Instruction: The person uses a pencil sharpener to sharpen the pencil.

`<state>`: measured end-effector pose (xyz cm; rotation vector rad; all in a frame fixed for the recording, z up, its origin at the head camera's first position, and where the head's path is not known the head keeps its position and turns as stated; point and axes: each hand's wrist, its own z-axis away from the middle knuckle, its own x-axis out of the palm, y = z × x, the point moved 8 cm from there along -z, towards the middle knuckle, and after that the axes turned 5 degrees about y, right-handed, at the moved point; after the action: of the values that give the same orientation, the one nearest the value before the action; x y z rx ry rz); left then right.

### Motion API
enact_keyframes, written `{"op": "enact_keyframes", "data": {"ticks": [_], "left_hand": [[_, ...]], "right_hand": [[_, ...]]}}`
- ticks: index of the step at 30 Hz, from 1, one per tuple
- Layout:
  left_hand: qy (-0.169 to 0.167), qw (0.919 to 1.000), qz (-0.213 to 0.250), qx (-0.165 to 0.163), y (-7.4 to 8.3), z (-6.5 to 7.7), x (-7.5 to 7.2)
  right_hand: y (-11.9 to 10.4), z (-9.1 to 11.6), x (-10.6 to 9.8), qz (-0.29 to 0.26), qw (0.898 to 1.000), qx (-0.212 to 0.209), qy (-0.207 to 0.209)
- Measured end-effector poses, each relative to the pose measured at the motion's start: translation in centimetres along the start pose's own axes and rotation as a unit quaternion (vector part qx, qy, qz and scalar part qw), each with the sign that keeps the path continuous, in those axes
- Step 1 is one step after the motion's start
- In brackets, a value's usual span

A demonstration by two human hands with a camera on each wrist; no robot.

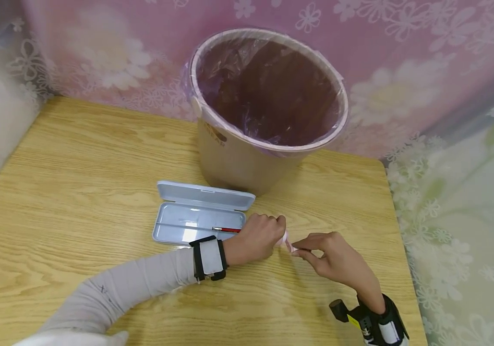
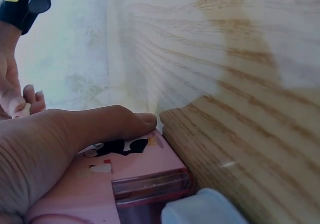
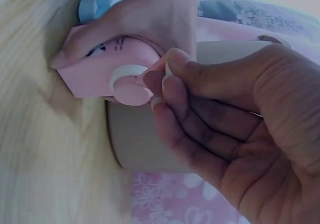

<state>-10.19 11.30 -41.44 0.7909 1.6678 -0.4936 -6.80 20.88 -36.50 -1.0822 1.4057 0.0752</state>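
Note:
My left hand (image 1: pixel 257 238) grips the body of a pink hand-crank pencil sharpener (image 2: pixel 100 199), thumb along its printed top. A clear drawer window (image 2: pixel 152 186) shows on the sharpener's side. My right hand (image 1: pixel 337 259) pinches the small handle at the end of the crank (image 3: pixel 134 92), between thumb and fingertips. From the head view the left hand hides most of the sharpener. A slim red stick with a dark end (image 1: pixel 229 229) shows over the open light-blue pencil case (image 1: pixel 177 230), its right end running up to the left hand.
Behind the hands stands a large beige bin (image 1: pixel 247 163) with a clear plastic liner. The pencil case's raised lid (image 1: pixel 205 194) leans close to its base. Everything stands on a wood-grain table (image 1: pixel 78 192) against a pink flowered cloth (image 1: pixel 113 53).

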Motion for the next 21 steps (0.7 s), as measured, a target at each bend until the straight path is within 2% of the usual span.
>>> {"op": "enact_keyframes", "data": {"ticks": [6, 14, 21], "left_hand": [[-0.003, 1.0000, 0.003, 0.000, -0.1, 0.0, 0.1], [-0.016, 0.9999, -0.003, -0.002, 0.1, -0.1, 0.3], [-0.015, 0.9999, 0.006, -0.003, 0.0, -0.1, 0.2]], "right_hand": [[-0.1, -0.9, -1.0, 0.020, 0.999, -0.026, 0.016], [-0.2, -1.8, -1.8, 0.057, 0.997, -0.031, 0.035], [1.5, -3.0, -1.8, 0.083, 0.995, -0.020, 0.043]]}}
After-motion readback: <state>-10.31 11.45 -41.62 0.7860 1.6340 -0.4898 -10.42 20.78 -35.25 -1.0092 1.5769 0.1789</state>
